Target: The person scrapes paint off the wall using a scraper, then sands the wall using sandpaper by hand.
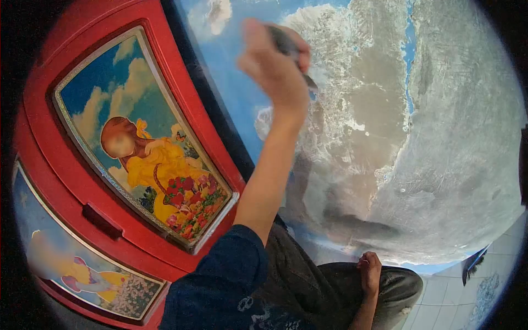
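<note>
My left hand (275, 69) is raised against the wall, blurred by motion, its fingers wrapped round a dark-handled scraper (286, 47). The tool's thin blade points down to the right, at a border between blue paint (228, 66) and a bare, patchy whitish-grey surface (379, 71). Low in the view, my right hand (371, 267) rests by my knee in dark trousers (404, 283). Its fingers are curled in, and nothing shows in them.
A red cabinet (93, 181) with two framed pictures stands close on the left, beside my left arm. Pale floor tiles (448, 289) and a dark bristly object (472, 267) lie at the lower right, below the wall's edge.
</note>
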Tool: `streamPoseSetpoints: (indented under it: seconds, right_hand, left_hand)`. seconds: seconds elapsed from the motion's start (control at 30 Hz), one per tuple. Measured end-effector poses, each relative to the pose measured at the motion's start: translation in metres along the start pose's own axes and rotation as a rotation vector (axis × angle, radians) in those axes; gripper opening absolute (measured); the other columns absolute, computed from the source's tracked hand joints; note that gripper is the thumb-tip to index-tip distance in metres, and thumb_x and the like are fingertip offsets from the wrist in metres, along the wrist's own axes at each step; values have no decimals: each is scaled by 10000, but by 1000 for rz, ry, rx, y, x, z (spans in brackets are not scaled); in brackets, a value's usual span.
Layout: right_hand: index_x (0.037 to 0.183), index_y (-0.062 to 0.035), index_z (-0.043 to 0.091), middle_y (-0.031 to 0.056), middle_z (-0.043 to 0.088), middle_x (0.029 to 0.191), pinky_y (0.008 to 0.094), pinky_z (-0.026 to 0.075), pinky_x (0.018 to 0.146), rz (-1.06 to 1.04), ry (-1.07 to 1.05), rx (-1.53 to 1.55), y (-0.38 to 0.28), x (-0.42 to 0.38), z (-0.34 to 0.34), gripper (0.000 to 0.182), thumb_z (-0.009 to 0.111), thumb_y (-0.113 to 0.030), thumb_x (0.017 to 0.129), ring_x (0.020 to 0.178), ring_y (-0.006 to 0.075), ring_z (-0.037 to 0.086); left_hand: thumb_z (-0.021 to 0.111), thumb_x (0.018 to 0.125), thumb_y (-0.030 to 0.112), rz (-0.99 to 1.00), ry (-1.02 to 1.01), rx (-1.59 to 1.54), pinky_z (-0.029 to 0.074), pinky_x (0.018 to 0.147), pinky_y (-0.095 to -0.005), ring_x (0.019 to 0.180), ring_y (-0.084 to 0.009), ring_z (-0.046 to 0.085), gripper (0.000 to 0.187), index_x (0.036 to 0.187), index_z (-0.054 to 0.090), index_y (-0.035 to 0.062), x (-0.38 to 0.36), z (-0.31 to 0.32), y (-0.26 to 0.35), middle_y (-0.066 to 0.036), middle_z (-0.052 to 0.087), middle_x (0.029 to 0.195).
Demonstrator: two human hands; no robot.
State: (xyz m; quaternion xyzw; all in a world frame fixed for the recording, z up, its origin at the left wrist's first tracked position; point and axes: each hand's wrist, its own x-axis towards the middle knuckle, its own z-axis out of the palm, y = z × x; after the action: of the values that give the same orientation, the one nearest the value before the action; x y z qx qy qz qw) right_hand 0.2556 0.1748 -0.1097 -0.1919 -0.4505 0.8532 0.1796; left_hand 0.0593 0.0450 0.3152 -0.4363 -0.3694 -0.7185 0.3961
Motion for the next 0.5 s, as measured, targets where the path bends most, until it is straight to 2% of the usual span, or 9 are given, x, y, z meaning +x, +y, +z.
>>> streamPoseSetpoints:
  seconds: [0.07,0.17,0.2,0.27,0.3,0.37,0.47,0.5]
  right_hand:
    - [862,-34,527,1,491,690,233,393,557,-1,-5,22,-2,-2,-1,154,512,-187,870,616,91,465]
    - [861,-24,525,4,495,685,233,389,553,21,13,21,5,1,-5,139,507,-162,866,608,92,463]
    - [856,-21,525,5,495,679,235,386,546,12,-9,36,5,1,-5,135,509,-155,864,599,90,459]
    - [851,-18,526,6,495,673,237,383,540,10,-34,57,6,3,-4,131,510,-148,861,590,88,455]
    - [850,-26,523,8,491,678,238,388,551,17,-27,-42,6,4,-3,142,512,-166,867,594,92,457]
    - [849,-20,524,6,490,669,231,388,578,21,-53,-169,6,3,-5,166,514,-185,871,604,92,462]
    - [838,-21,529,2,493,661,221,378,583,2,-55,-234,3,0,-3,168,519,-186,868,606,87,464]
    - [838,-21,529,2,493,661,221,378,583,3,-55,-232,1,0,-2,168,519,-186,868,606,87,464]
  left_hand:
    - [207,814,623,-132,95,165,229,341,-243,335,-141,330,666,502,435,80,-8,5,-16,-24,350,400]
    - [215,818,618,-156,114,25,244,338,-246,326,-144,330,658,499,426,82,-5,-4,-5,-23,349,395]
    - [215,818,618,-157,109,31,244,338,-246,326,-144,330,658,499,426,82,-3,-4,5,-23,349,395]
    - [238,821,605,6,69,-206,252,333,-245,323,-145,332,644,494,422,82,1,-3,20,-28,362,393]
    - [246,813,619,-11,139,17,253,331,-257,323,-150,334,656,494,434,77,-1,-4,8,-32,371,393]
    - [233,809,633,-47,146,58,249,332,-258,328,-152,337,667,497,433,78,-3,0,-5,-31,364,391]
    - [211,795,670,-103,121,89,238,333,-257,335,-156,337,690,506,425,82,-2,-2,-2,-33,343,386]
    - [244,829,613,-66,130,-76,244,324,-237,319,-133,345,666,500,423,62,-2,-2,10,-41,370,391]
